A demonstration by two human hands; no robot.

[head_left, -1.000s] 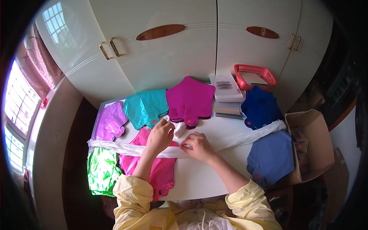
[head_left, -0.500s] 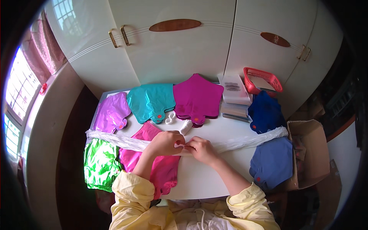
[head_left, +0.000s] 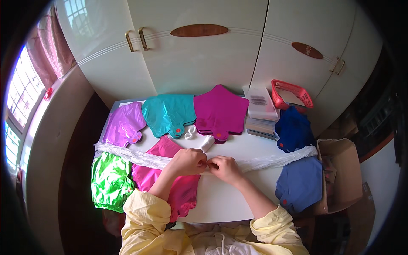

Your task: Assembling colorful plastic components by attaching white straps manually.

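Observation:
My left hand [head_left: 189, 161] and my right hand [head_left: 224, 167] meet at the middle of the table, fingertips pinched and almost touching. Whatever thin thing they pinch is hidden by the fingers. Under and behind them, a long bundle of white strings [head_left: 278, 161] runs across the table from left to right. Just beyond my fingers lie a small white roll [head_left: 207, 143] and a little white loop [head_left: 190, 132]. A stack of flat pink foil balloons [head_left: 183, 192] is partly beneath my left wrist and the strings.
Flat foil balloons ring the table: lilac [head_left: 123, 123], teal [head_left: 168, 112], magenta [head_left: 221, 108], dark blue [head_left: 295, 128], slate blue [head_left: 300, 185] and shiny green [head_left: 111, 180]. At the back right are stacked cards [head_left: 260, 104] and a red basket [head_left: 278, 100]. A cardboard box [head_left: 346, 178] stands at the right edge.
My hands have drawn closer and the fingers are curled in tighter; the gap seen between them before has closed. The whole view has shifted slightly. The balloons and strings lie as before.

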